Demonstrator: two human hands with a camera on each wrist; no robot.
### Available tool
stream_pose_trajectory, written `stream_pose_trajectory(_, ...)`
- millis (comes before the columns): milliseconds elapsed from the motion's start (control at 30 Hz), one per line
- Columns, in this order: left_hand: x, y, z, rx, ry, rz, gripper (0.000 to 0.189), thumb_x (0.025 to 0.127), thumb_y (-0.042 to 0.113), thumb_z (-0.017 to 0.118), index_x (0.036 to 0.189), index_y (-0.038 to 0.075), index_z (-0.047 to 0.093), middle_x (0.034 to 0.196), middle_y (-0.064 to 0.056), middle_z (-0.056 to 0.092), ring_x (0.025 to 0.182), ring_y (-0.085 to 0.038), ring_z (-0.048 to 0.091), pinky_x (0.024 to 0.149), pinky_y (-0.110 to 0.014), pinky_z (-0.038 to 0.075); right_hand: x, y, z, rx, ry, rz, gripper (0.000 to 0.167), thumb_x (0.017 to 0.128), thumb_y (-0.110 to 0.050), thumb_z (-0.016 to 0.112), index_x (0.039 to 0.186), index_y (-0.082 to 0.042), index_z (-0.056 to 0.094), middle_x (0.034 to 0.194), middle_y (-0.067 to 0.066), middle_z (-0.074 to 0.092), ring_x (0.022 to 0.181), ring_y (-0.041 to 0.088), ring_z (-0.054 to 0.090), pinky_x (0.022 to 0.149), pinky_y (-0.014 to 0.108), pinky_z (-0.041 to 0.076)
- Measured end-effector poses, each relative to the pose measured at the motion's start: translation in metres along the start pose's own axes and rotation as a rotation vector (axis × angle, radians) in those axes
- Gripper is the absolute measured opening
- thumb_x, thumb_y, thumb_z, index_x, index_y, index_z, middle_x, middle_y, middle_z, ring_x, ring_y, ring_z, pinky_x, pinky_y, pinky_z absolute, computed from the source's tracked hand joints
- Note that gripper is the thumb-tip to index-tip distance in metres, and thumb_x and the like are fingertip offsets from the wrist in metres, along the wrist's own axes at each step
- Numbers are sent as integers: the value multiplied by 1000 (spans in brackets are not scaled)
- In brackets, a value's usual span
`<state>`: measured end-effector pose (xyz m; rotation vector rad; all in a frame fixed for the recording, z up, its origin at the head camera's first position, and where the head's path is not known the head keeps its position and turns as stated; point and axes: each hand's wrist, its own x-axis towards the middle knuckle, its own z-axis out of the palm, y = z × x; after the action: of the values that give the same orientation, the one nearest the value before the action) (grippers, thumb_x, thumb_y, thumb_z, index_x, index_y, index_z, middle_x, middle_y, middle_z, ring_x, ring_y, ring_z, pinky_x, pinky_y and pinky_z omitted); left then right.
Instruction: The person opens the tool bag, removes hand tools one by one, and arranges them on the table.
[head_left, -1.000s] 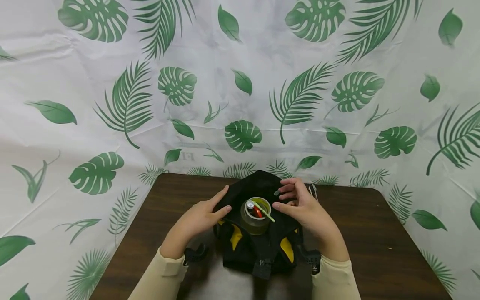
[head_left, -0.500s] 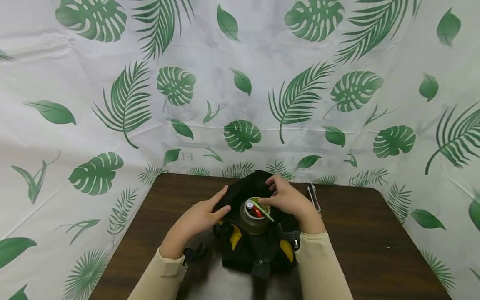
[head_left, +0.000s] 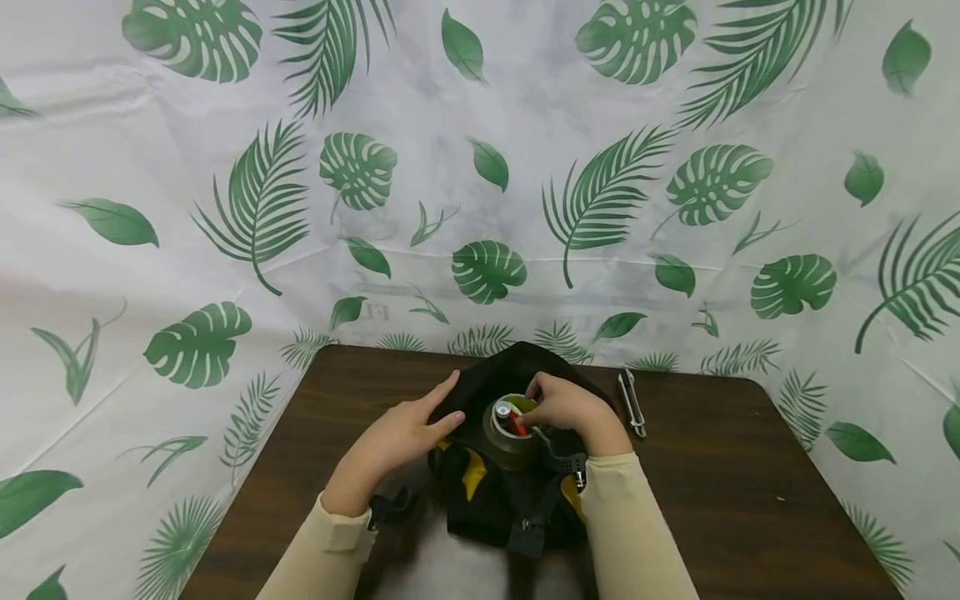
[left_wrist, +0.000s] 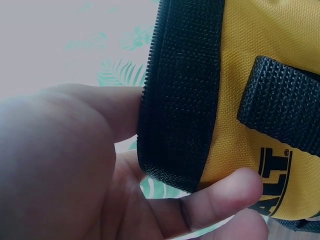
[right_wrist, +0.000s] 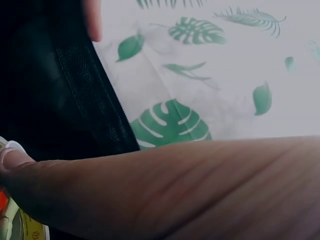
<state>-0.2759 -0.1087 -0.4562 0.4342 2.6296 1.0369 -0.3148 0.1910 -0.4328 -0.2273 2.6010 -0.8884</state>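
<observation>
roll of tape [head_left: 510,457]: it sits upright at the mouth of the black-and-yellow bag [head_left: 480,523], hollow facing up; how far it sinks in, you cannot tell. expect it to be the firm, weightier piece, a stiff ring that won't crush, with a smooth outer side that may slide under a loose touch. the red thing [head_left: 519,427] and the pale-ended cylinder [head_left: 502,411] inside it look light and loose, as does the green stick [head_left: 541,434], partly hidden by your hand and poking past the rim; tip the roll and that stick would likely spill first.

your right hand [head_left: 567,410] is over the right side of the ring, thumb at the hollow. whether it is clamped on the rim or on a small thing, you cannot tell. for the roll itself, the best hold is thumb inside the wall, fingers outside, kept level.

the bag is soft cloth and will give, so your left hand [head_left: 397,435] matters: it looks lightly clamped on the raised flap [head_left: 513,367], fingers against the yellow face. pinch near the zip edge [left_wrist: 150,65], where the webbing should be stiffest.
</observation>
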Motion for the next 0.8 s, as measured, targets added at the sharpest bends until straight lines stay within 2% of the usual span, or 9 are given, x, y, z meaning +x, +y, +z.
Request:
stream_pose_trajectory(100,1,1,0,3,7,-3,75,107,70,53,171,55,17,135,-9,73,121,-28,71,113,-65,51,0,1,-1,-6,-2,4,47,99,-23,83,133,-2,59,110,11,66,85,24,69,79,41,60)
stream_pose_trajectory(267,1,1,0,0,3,-17,75,107,69,54,171,55,17,145,-13,70,124,-31,70,114,-65,50,-2,2,0,-9,-22,23,46,97,-22,84,131,-2,59,104,10,67,83,26,68,76,42,58)
stream_pose_trajectory(367,1,1,2,-3,12,-18,75,107,69,55,171,54,19,160,-11,61,133,-34,68,117,-67,48,-4,2,2,-8,-33,33,46,98,-21,84,132,-3,59,103,10,67,83,27,68,75,41,58)
stream_pose_trajectory(500,1,1,2,-10,10,-14,74,107,68,55,171,54,19,158,-10,62,132,-32,68,117,-68,47,-5,3,4,-28,-25,34,43,98,-21,84,129,-2,60,98,10,64,79,24,62,70,37,52)
stream_pose_trajectory(633,1,0,2,-9,8,-10,74,107,68,55,171,55,18,151,-8,67,123,-26,69,117,-66,48,-4,6,5,-86,-17,36,39,96,-23,86,121,-3,63,100,9,64,82,24,60,71,36,49)
stream_pose_trajectory(800,-1,0,2,-10,15,-13,74,107,68,55,171,56,18,161,-9,59,136,-33,66,119,-67,46,-4,8,7,-111,-37,42,34,95,-22,86,117,-6,65,103,8,66,86,24,61,73,37,50)
